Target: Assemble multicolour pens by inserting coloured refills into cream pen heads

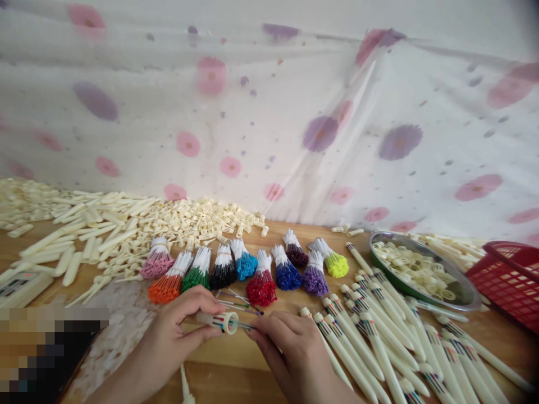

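Cream pens (384,359) flank the right grip (290,345), pinching a refill (245,325); left grip (181,331) clasps a barrel (210,320).

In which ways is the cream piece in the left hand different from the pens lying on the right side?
The cream piece is held in the left hand; the pens lie on the wooden table. The cream piece shows a round open end; the pens taper to narrow tips. Both are cream-coloured, with coloured marks near one end.

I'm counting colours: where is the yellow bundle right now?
In the head view, the yellow bundle lies right of centre, just right of the purple bundle, with the bowl farther right.
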Demonstrator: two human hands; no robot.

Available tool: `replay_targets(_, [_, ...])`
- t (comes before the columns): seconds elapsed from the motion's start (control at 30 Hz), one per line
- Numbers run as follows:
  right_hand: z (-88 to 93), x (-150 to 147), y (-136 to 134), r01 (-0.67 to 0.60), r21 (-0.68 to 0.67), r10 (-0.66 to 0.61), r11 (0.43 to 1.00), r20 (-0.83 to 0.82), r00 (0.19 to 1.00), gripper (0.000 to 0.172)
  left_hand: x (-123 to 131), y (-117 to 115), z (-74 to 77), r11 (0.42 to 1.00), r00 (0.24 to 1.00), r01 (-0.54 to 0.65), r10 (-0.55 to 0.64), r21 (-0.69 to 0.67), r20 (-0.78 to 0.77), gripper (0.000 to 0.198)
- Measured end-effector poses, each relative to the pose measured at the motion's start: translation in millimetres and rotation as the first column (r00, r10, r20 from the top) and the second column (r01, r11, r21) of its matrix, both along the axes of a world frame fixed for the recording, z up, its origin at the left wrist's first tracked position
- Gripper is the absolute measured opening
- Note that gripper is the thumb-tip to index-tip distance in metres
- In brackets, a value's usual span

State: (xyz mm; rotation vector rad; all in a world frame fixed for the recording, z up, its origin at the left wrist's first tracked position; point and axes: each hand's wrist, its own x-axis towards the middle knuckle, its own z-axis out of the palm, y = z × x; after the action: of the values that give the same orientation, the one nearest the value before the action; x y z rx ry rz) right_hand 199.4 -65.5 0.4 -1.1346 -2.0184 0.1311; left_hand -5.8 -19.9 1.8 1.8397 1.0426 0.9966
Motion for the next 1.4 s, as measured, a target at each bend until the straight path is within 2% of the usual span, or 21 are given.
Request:
replay_targets(0.17, [-0.6, 0, -1, 0.012, 0.082, -0.016, 0.997, 0.042, 0.999, 0.019, 2, -1, 3.7, 0.998, 0.998, -0.056, 0.056, 0.002, -0.037, 0.016])
replay_targets(0.23, [-1.4, 2, 1, 0.011, 0.073, -0.015, 0.997, 0.062, 0.998, 0.019, 1, -1, 2.6, 0.996, 0.994, -0.093, 0.093, 0.01, -0.049, 0.014])
replay_targets(0.4, [-11.9, 13, 11, 0.106, -0.109, -0.095, 0.988, 0.098, 0.991, 0.016, -3, 4, -5.2, 0.97, 0.969, -0.234, 0.238, 0.058, -0.067, 0.005])
replay_targets(0.5, [-26.2, 10, 16, 0.198, -0.25, -0.121, 0.948, 0.291, 0.949, 0.006, -8, 8, -9.0, 0.951, 0.95, -0.301, 0.306, 0.075, -0.063, 0.008])
replay_targets(0.6, [-42.8, -2, 17, 0.268, -0.339, -0.089, 0.902, 0.461, 0.883, 0.001, -12, 11, -9.9, 0.942, 0.939, -0.33, 0.334, 0.067, -0.076, 0.012])
replay_targets(0.73, [-54.1, -13, 19, 0.323, -0.398, -0.075, 0.859, 0.526, 0.847, 0.01, -14, 12, -8.3, 0.936, 0.933, -0.349, 0.352, 0.048, -0.077, 0.016])
replay_targets(0.87, [-44.0, 7, 31, 0.446, -0.324, -0.269, 0.835, 0.467, 0.842, 0.016, -13, 11, -8.3, 0.936, 0.93, -0.346, 0.351, 0.061, -0.113, 0.017])
replay_targets(0.97, [-30.4, 40, 47, 0.576, -0.283, -0.417, 0.767, 0.463, 0.782, 0.028, -11, 11, -11.0, 0.936, 0.931, -0.345, 0.35, 0.064, -0.106, 0.018])
replay_targets(1.07, [-21.8, 64, 62, 0.666, -0.265, -0.498, 0.697, 0.49, 0.716, 0.029, -11, 10, -15.0, 0.937, 0.933, -0.342, 0.348, 0.074, -0.089, 0.017])
replay_targets(1.13, [-20.8, 67, 70, 0.684, -0.275, -0.491, 0.676, 0.524, 0.696, 0.027, -10, 10, -16.6, 0.94, 0.938, -0.332, 0.338, 0.073, -0.083, 0.016])
replay_targets(1.3, [-25.3, 55, 85, 0.693, -0.346, -0.393, 0.633, 0.627, 0.672, 0.027, -5, 8, -12.6, 0.955, 0.954, -0.297, 0.297, -0.003, -0.047, 0.016])
replay_targets(1.4, [-23.7, 59, 95, 0.67, -0.426, -0.319, 0.608, 0.642, 0.697, 0.026, -3, 8, -9.6, 0.959, 0.959, -0.281, 0.28, -0.019, -0.038, 0.014])
